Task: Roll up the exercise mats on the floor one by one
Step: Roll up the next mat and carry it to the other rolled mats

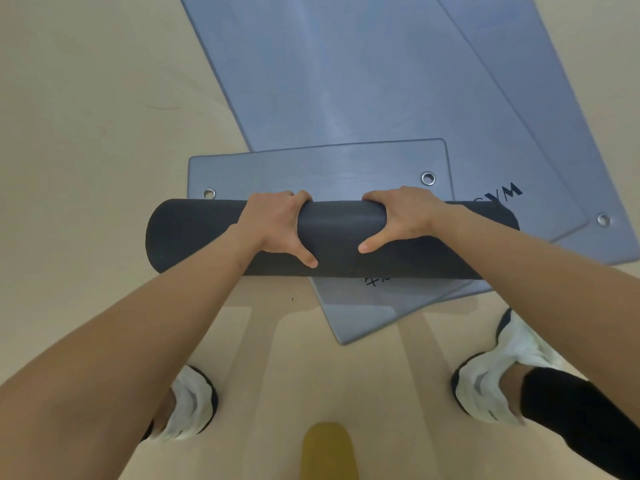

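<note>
The floor (pixel 86 168) is pale tan and smooth, and a long blue-grey mat (pixel 329 81) lies flat on it, running away and overlapping a second mat (pixel 554 98) on the right. Across their near ends the flat tail (pixel 311 171) of a dark roll (pixel 339 237) spreads with its left corner on bare floor, and a mat corner (pixel 356 317) pokes out nearer. Two white shoes, left (pixel 194 403) and right (pixel 491 382), stand on the floor, with a blurred yellow thing (pixel 327 452) between them.
</note>
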`<state>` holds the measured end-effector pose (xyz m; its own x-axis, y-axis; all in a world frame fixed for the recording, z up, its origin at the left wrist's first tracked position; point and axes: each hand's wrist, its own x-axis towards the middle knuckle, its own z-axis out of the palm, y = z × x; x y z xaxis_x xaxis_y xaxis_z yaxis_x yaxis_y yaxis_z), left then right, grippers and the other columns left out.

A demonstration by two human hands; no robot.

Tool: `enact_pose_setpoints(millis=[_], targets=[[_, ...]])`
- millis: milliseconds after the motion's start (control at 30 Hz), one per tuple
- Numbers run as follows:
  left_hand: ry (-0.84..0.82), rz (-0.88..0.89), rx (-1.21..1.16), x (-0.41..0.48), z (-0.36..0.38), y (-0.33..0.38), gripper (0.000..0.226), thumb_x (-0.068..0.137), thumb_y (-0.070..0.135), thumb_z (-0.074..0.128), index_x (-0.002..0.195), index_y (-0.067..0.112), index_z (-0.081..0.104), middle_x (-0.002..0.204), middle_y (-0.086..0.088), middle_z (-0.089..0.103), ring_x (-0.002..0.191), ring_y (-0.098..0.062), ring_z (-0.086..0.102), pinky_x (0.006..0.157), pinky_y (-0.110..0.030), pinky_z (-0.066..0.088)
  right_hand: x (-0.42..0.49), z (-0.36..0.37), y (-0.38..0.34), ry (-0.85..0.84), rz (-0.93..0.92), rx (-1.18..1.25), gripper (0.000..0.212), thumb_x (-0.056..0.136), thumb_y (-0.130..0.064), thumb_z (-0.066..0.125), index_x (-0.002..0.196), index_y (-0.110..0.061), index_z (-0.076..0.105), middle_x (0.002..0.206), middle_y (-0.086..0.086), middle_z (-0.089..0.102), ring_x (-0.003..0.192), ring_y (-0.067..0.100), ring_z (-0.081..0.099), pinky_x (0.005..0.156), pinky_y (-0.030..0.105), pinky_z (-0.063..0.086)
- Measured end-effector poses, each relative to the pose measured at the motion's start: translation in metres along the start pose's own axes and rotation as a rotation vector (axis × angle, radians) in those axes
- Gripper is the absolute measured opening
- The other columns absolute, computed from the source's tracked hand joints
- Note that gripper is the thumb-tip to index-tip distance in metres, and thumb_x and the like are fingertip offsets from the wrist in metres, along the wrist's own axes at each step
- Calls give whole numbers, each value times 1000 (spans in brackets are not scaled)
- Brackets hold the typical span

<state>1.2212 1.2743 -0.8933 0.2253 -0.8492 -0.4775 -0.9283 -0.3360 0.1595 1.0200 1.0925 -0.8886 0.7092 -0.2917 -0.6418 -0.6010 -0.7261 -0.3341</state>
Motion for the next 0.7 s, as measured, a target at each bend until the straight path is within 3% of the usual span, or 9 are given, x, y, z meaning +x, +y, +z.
enact_pose_setpoints(millis=[233,400,467,533,633,700], targets=[[-223,8,-72,-36,30,41,117,31,94,71,128,31,51,101,10,68,88,-21,64,78,-38,54,-36,40,14,-267,25,185,82,60,-73,84,130,-42,56,117,-15,64,111,18,62,92,36,48],[-271,-44,-179,-43,39,43,114,36,89,78,133,36,51,109,12,68,97,-20,64,85,-39,52,-41,46,15,-277,56,129,96,58,-85,75,141,-45,49,131,-14,60,124,22,57,107,45,43],[-308,-64,-241,-37,34,41,109,39,86,81,134,40,53,115,14,66,105,-20,64,91,-40,51,-47,47,15,-146,81,-41,104,62,-91,64,152,-45,38,146,-8,54,134,27,50,113,50,33],[-309,-81,-268,-31,29,39,107,40,87,81,134,45,53,121,16,66,113,-20,63,94,-40,49,-56,53,13,49,57,-174,99,72,-90,55,155,-39,35,151,-1,49,135,30,47,114,50,29],[-160,-130,-256,-30,23,29,105,48,93,73,139,47,52,140,14,60,129,-21,56,95,-39,44,-69,77,2,422,-15,-144,80,83,-79,47,145,-27,52,143,5,56,125,33,53,110,51,31],[-17,-206,-317,-32,23,23,99,53,94,68,138,45,55,147,13,56,136,-19,51,100,-41,43,-78,104,-4,666,-100,-173,75,86,-71,52,138,-18,59,138,11,59,121,37,55,109,55,34]])
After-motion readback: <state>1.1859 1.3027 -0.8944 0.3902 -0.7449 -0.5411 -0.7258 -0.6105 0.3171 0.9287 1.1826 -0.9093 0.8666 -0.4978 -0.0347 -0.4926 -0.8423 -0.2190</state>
